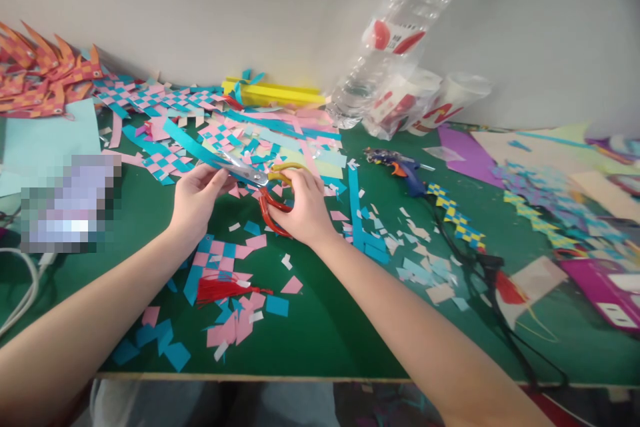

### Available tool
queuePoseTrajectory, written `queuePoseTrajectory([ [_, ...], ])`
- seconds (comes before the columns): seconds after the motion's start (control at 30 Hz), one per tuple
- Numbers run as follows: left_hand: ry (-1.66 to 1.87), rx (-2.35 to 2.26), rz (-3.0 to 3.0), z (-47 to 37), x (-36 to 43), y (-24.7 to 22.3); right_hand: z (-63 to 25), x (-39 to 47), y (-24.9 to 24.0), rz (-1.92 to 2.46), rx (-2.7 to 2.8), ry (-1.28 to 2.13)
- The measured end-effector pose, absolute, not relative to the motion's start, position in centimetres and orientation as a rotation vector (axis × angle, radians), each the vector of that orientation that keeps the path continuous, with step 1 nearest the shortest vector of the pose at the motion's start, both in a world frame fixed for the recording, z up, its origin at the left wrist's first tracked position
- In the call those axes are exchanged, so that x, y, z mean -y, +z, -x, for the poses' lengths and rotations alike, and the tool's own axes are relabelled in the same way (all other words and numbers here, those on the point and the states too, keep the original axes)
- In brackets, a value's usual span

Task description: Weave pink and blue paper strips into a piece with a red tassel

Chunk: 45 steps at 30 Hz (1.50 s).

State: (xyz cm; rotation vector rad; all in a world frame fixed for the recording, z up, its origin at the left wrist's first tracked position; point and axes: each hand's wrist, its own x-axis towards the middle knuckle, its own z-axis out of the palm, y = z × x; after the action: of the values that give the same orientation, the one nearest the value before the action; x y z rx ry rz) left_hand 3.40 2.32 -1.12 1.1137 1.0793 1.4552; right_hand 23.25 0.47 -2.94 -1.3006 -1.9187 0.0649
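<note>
My right hand (306, 208) is closed on the handles of the scissors (261, 177), one yellow and one red, with the blades pointing left. My left hand (199, 195) pinches a long blue paper strip (187, 140) that slants up and to the left beside the blades. Below the hands lies a pink and blue woven paper piece (216, 257) with a red tassel (225, 288) over it. Pink, blue and white paper scraps (237, 322) surround the tassel. Behind the hands are more woven pink and blue pieces (160, 99).
Green table (320, 320) with its front edge near me. A plastic bottle (395, 33) and cups (453, 99) stand against the wall. A glue gun (407, 170) and its black cable lie right. Left are a blurred phone (75, 203) and orange woven figures (45, 73).
</note>
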Motion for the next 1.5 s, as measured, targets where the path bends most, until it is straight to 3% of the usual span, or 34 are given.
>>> queuePoseTrajectory([
  [1.5,1.407,-1.118,-1.13,-3.51,-2.43,-0.92,-23.57,-0.53,-2.58,1.313,1.972,0.245],
])
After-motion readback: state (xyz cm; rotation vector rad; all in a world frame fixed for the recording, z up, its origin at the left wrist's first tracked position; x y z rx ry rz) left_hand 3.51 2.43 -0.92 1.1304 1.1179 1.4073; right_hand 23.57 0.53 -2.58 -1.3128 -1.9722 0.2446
